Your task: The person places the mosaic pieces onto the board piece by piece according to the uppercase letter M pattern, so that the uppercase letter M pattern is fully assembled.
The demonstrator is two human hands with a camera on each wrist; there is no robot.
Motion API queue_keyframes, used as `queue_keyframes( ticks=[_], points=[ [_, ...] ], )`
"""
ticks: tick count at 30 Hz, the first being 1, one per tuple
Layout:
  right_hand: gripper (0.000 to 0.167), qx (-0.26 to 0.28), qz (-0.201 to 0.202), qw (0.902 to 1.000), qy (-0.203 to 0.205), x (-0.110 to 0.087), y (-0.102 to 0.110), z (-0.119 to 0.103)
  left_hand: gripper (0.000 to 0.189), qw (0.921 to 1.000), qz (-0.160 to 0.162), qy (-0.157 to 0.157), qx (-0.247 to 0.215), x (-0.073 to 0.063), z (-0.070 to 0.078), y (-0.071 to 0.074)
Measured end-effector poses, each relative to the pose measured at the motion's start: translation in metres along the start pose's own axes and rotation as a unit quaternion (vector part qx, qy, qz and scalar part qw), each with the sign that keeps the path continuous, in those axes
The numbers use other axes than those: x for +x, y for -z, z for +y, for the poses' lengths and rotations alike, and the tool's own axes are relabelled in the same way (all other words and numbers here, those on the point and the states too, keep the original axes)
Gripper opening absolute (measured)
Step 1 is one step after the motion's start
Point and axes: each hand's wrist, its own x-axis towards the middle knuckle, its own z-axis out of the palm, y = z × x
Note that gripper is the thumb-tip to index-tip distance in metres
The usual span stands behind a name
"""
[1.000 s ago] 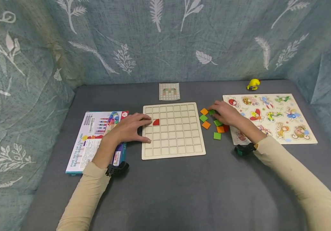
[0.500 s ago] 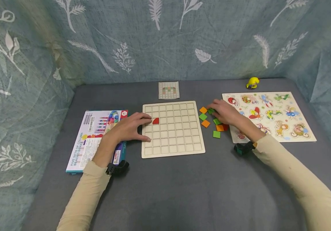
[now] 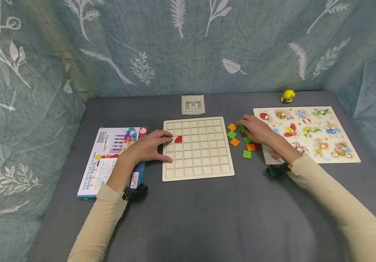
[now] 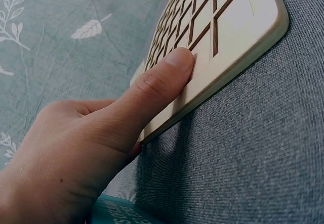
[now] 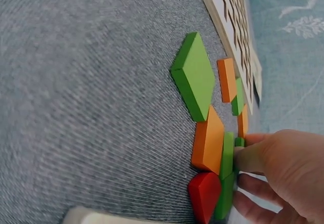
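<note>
A pale wooden grid board [image 3: 201, 160] lies on the table, with a red quarter-circle piece [image 3: 178, 139] in one cell near its left side. My left hand [image 3: 146, 146] rests on the board's left rim, thumb and forefinger spread apart; in the left wrist view the thumb [image 4: 162, 75] presses on the board's top. Right of the board lies a loose group of green, orange and red tiles. At its far side my right hand [image 3: 256, 129] pinches a green tile [image 5: 239, 142] between thumb and forefinger, partly hidden by the fingertips. An orange tile [image 5: 207, 139] lies close by.
Behind the board lies a small pattern card [image 3: 193, 105]. A boxed toy [image 3: 91, 171] is under the left forearm. To the right is a picture puzzle board [image 3: 319, 134], with a yellow toy figure [image 3: 287, 96] behind it.
Both hands stay in nearly the same places, the left on the board's rim and the right at the green tile. The head view shifts slightly.
</note>
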Motion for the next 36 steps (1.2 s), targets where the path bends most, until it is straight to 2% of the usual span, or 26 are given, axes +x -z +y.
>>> queue_keyframes(
  ticks=[13,17,23,27,31,33,36],
  points=[
    [0.027,-0.023,0.002,0.9997,-0.011,0.0,-0.006,0.001,0.08,1.0,0.0,-0.002,-0.005,0.0,0.0,-0.002],
    [0.027,-0.009,0.019,0.9998,-0.007,-0.004,-0.009,0.006,0.079,1.0,-0.001,-0.005,-0.008,0.002,0.001,-0.005],
    [0.025,0.088,0.057,0.9944,0.016,-0.008,-0.012,0.019,0.08,0.9999,0.004,0.003,-0.013,0.002,0.003,-0.005],
    [0.025,0.147,0.075,0.9863,0.004,-0.008,-0.013,0.02,0.08,0.9999,0.002,0.005,-0.011,0.001,0.002,-0.006],
    [0.029,0.158,0.109,0.9813,0.007,-0.005,-0.012,0.005,0.081,0.9999,-0.001,0.001,-0.01,0.0,0.001,-0.005],
    [0.031,0.153,0.122,0.9803,0.025,-0.002,-0.011,-0.009,0.081,0.9999,0.001,0.001,-0.01,0.001,0.001,-0.003],
    [0.032,0.149,0.12,0.9795,0.063,0.004,-0.012,-0.035,0.08,0.9999,0.001,0.0,-0.011,0.001,0.002,-0.002]
  ],
)
